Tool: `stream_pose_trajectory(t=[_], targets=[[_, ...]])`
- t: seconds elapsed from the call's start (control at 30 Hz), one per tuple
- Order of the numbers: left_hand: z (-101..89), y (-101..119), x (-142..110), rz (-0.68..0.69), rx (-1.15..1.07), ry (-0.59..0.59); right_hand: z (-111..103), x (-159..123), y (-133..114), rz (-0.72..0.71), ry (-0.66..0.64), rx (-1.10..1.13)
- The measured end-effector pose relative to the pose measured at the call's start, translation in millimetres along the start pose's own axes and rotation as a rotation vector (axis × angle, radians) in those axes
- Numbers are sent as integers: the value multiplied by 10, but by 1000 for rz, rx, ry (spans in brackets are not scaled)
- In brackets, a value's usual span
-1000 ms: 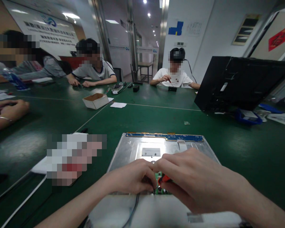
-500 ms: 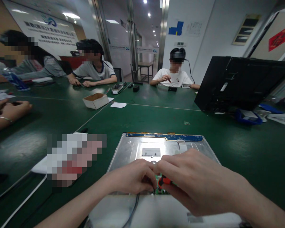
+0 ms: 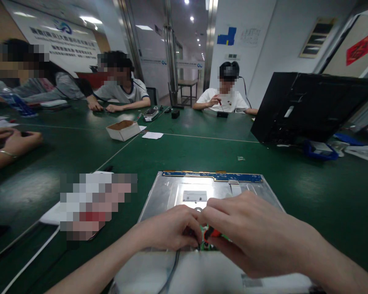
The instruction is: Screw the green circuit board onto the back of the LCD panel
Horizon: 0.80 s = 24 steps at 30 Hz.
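A silver metal panel (image 3: 168, 191), the back of a flat screen, lies before me with a blue circuit strip (image 3: 239, 177) along its far edge. Close to its near edge is a green circuit board (image 3: 203, 244), mostly covered by my hands. My left hand (image 3: 179, 228) is closed, its fingertips pinched at the board beside a dark cable (image 3: 174, 265); what they hold is hidden. My right hand (image 3: 251, 232) is closed around a red-and-black hand tool (image 3: 213, 232) over the board. Fingers hide most of that tool, including its tip.
A pixelated item (image 3: 95, 204) lies on the green table (image 3: 202, 153) to the left, beside a white cable (image 3: 33, 259). Farther back are an open white box (image 3: 122, 132) and a black monitor (image 3: 309, 110). Several people sit around the table; one person's hands (image 3: 15, 141) rest at left.
Both hands keep nearly the same place over the board. The red-and-black tool has turned slightly in my right hand, and less of its red part shows.
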<state>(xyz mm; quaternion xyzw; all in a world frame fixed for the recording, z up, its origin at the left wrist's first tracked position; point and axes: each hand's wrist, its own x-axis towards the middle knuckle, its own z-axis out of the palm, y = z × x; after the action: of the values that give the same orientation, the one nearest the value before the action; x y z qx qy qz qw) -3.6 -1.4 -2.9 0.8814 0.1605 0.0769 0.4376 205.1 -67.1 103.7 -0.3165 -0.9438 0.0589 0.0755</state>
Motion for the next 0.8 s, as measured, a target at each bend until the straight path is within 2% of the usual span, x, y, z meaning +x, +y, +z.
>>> stream_pose_trajectory(t=[0.17,0.37,0.63,0.8], targets=[[-12,24,18,23,3,-4,16,-1,43,-19,22,-60],[7,14,4,16,11,19,-15,-10,-6,-26,-8,24],[0,20,-2,10,21,9,15,1,30,-14,14,-59],[-7,5,-2,21,45,17,-11,1,-1,-35,-5,-5]])
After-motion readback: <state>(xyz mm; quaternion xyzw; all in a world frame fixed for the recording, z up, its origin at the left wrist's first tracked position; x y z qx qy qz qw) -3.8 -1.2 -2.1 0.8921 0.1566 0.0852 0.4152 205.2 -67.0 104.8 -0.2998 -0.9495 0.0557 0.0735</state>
